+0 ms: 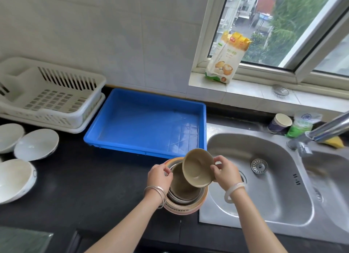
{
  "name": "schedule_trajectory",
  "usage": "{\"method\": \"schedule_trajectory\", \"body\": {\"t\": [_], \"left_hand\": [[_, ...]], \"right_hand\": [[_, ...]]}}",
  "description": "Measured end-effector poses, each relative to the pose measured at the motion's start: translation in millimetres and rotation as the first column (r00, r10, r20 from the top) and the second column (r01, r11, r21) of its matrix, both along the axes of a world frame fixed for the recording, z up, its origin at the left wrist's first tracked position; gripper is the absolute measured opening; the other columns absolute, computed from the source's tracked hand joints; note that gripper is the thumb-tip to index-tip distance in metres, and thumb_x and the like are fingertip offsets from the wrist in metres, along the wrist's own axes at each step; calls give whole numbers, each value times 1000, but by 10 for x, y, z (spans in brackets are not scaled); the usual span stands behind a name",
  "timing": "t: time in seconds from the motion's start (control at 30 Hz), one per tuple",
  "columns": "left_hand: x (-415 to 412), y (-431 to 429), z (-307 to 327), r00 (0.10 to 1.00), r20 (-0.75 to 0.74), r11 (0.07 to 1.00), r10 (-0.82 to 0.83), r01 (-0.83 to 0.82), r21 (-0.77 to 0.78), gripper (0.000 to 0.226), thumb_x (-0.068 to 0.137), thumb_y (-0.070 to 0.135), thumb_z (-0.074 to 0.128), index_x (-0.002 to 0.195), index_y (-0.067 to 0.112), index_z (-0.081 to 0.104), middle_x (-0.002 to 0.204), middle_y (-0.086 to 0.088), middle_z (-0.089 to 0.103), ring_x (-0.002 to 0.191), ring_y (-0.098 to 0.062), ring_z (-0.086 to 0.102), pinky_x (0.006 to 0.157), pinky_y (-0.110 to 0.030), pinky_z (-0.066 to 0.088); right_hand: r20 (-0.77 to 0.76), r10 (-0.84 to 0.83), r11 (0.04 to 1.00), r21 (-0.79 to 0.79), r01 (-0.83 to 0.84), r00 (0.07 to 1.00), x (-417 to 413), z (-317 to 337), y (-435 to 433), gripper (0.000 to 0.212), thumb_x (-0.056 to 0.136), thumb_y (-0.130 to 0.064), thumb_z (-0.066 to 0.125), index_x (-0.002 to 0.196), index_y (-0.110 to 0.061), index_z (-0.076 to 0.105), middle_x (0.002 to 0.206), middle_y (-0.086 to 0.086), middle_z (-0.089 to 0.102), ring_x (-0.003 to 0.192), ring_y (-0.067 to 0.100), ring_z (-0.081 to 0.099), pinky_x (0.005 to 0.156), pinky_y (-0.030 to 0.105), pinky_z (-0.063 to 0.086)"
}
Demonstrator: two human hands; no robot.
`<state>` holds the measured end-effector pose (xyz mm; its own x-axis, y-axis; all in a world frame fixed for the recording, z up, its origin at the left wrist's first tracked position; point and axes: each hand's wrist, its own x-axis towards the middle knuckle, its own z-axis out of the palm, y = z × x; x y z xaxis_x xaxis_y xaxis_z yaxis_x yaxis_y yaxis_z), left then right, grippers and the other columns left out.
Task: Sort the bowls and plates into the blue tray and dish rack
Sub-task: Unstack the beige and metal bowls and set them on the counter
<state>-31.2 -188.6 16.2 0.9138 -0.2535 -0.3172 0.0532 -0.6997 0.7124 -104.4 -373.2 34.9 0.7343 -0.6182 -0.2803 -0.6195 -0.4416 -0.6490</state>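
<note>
Sorting looks barely begun: blue tray (pixel 143 120) & white dish rack (pixel 51 99) both sit empty at back of dark surface (pixel 90 186), w/ three white bowls (pixel 35 144) waiting at left. Right hand (pixel 225 172) pinches a tan bowl (pixel 198 167) by its rim, tilted just above the stack of dishes (pixel 184 192). Left hand (pixel 160 177), fingers curled, steadies the stack's near-left edge, just in front of the tray.

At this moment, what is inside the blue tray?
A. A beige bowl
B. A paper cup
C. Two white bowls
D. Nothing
D: the blue tray shows only its bare floor; the beige bowl is tilted in the right hand above the stack, not in the tray.
</note>
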Motion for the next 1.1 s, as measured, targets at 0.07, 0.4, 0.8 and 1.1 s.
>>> {"method": "schedule_trajectory", "body": {"t": [0.07, 0.4, 0.8, 1.1], "left_hand": [[18, -4, 13, 1000, -10, 999, 23, -23, -23, 9, 87, 14, 55, 79, 14, 58, 86, -2, 61, 72, -13, 55, 57, -16, 41], [292, 313, 164, 985, -98, 977, 141, -155, -147, 8, 83, 15, 60, 76, 12, 59, 79, -2, 65, 78, -20, 64, 71, -33, 56], [592, 1599, 45, 817, -192, 795, 544, -575, -193, 14, 82, 10, 62, 70, 15, 58, 75, -6, 66, 67, -15, 66, 60, -27, 57], [561, 2678, -280, 530, -294, 499, 795, -848, -179, 20, 82, 1, 61, 65, 8, 53, 76, -13, 57, 75, -27, 60, 67, -34, 55]], "right_hand": [[26, -17, 1000, 21, 17, 1000, 4, 41, -3, 9, 86, -11, 56, 88, -19, 61, 69, 5, 69, 52, 19, 64, 63, 38, 59], [153, -14, 993, 120, -5, 988, 255, 334, 178, 15, 84, -8, 59, 87, -23, 62, 64, -4, 68, 42, 13, 61, 55, 29, 59], [187, 137, 947, 264, -184, 973, 1053, 210, 996, 9, 87, -8, 57, 90, -16, 60, 74, 3, 65, 38, 6, 57, 40, 16, 49], [40, 324, 880, 353, -317, 945, 1818, -291, 2111, 11, 85, -9, 54, 92, -15, 60, 97, 13, 65, 51, 11, 65, 43, 17, 52]]}}
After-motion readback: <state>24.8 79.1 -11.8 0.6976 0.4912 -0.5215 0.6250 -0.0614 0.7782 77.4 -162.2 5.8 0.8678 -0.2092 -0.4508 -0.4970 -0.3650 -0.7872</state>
